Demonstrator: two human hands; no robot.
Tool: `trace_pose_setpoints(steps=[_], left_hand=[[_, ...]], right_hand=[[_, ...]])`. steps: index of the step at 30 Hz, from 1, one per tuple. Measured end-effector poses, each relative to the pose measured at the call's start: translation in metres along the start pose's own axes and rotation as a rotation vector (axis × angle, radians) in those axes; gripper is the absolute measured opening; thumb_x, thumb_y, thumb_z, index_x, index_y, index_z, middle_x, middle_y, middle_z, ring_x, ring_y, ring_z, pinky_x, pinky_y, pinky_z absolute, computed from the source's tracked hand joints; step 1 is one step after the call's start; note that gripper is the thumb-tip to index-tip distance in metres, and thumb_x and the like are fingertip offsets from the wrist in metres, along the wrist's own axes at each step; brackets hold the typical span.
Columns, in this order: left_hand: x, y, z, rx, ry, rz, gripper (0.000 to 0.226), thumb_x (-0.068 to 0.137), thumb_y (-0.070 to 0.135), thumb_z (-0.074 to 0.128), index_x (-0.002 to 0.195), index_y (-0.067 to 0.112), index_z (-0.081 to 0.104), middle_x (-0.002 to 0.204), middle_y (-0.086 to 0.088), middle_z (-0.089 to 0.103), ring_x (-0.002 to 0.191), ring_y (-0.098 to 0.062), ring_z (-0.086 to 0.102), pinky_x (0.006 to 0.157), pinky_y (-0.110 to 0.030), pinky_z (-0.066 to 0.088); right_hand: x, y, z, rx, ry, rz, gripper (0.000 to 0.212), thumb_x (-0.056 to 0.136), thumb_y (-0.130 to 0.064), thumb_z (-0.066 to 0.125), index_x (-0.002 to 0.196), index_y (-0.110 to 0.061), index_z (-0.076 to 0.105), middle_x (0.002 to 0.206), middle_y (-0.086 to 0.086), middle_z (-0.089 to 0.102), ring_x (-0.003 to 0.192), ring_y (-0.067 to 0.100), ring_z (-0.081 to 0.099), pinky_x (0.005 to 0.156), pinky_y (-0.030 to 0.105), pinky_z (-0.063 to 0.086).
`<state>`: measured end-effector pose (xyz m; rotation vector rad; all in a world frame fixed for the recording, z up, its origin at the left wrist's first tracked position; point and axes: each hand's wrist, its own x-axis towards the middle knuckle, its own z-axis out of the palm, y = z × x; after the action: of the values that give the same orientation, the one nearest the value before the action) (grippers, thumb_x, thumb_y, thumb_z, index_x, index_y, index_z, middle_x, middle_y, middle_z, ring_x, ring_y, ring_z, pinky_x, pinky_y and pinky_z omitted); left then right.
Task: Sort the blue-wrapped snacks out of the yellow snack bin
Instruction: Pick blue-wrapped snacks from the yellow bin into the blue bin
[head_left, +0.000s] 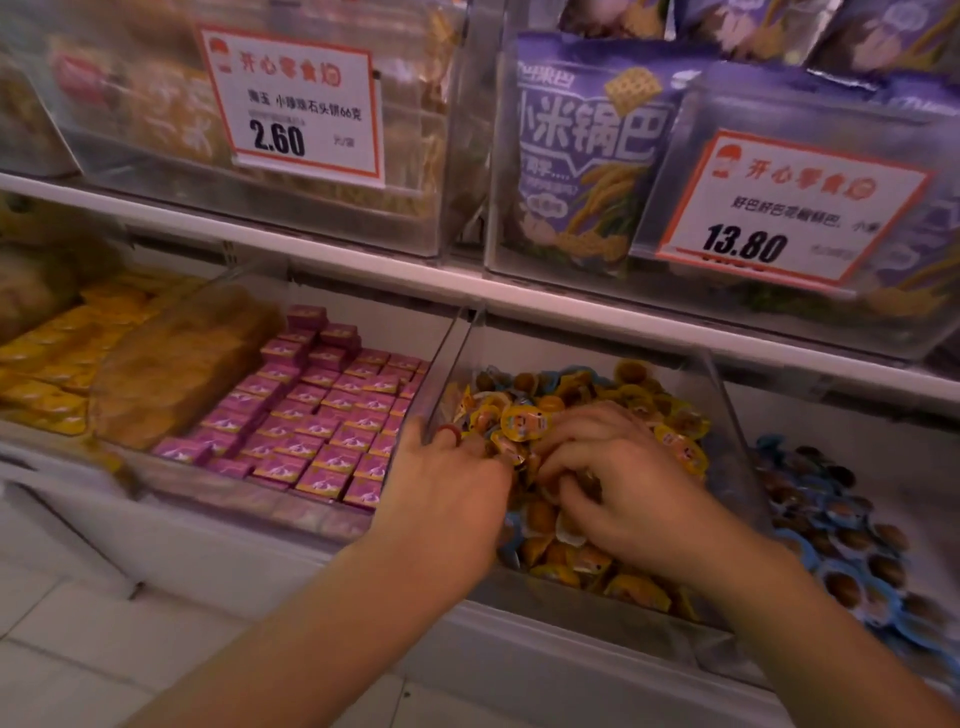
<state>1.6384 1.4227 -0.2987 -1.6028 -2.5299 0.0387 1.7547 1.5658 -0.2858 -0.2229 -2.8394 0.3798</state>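
Blue-wrapped snacks (563, 375) lie beyond and beneath your curled fingers (558, 470) in the yellow snack bin (727, 410). Whether either hand grips one cannot be told. Rake yellow aside; pinch blue rims singly.

left price tag (294, 101) reads 2.60; right price tag (789, 210) reads 13.80

White shop shelving (363, 270) above pale tiled floor (62, 623)
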Motion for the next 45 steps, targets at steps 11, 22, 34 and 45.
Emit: trace_pose_setpoints(steps=[11, 22, 34, 45], left_hand=[[-0.004, -0.024, -0.003, -0.557, 0.395, 0.029, 0.017, 0.081, 0.031, 0.073, 0.085, 0.028, 0.057, 0.07, 0.014, 0.061, 0.071, 0.0, 0.059, 0.06, -0.018, 0.04], [-0.002, -0.012, -0.003, -0.959, 0.573, -0.161, 0.018, 0.084, 0.021, 0.076, 0.082, 0.031, 0.06, 0.086, 0.021, 0.066, 0.073, 0.008, 0.059, 0.062, -0.006, 0.038], [0.001, 0.016, -0.002, -0.977, 0.678, -0.147, 0.015, 0.079, 0.036, 0.068, 0.09, 0.038, 0.058, 0.088, 0.022, 0.065, 0.081, 0.003, 0.063, 0.072, -0.025, 0.051], [0.003, 0.053, -0.006, -1.024, 0.443, 0.185, 0.034, 0.084, 0.052, 0.052, 0.118, 0.043, 0.051, 0.127, 0.026, 0.055, 0.111, 0.011, 0.055, 0.088, -0.001, 0.037]], right_hand=[[-0.013, -0.018, 0.014, -0.078, -0.278, -0.048, 0.033, 0.092, -0.06, 0.049, 0.109, -0.041, 0.07, 0.113, -0.013, 0.047, 0.123, 0.014, 0.029, 0.109, 0.035, 0.016], [-0.003, -0.016, 0.009, 0.392, 0.055, 0.189, 0.009, 0.08, -0.019, 0.075, 0.072, -0.023, 0.076, 0.103, -0.013, 0.067, 0.104, 0.002, 0.057, 0.093, 0.018, 0.04], [-0.007, -0.031, -0.016, 1.846, 0.354, 0.788, 0.028, 0.099, -0.026, 0.048, 0.1, -0.001, 0.061, 0.09, 0.024, 0.072, 0.073, 0.033, 0.072, 0.056, 0.039, 0.06], [-0.022, -0.031, -0.019, 1.923, 0.285, 0.757, 0.033, 0.087, -0.033, 0.064, 0.114, -0.015, 0.07, 0.107, 0.009, 0.072, 0.101, 0.026, 0.065, 0.096, 0.04, 0.05]])
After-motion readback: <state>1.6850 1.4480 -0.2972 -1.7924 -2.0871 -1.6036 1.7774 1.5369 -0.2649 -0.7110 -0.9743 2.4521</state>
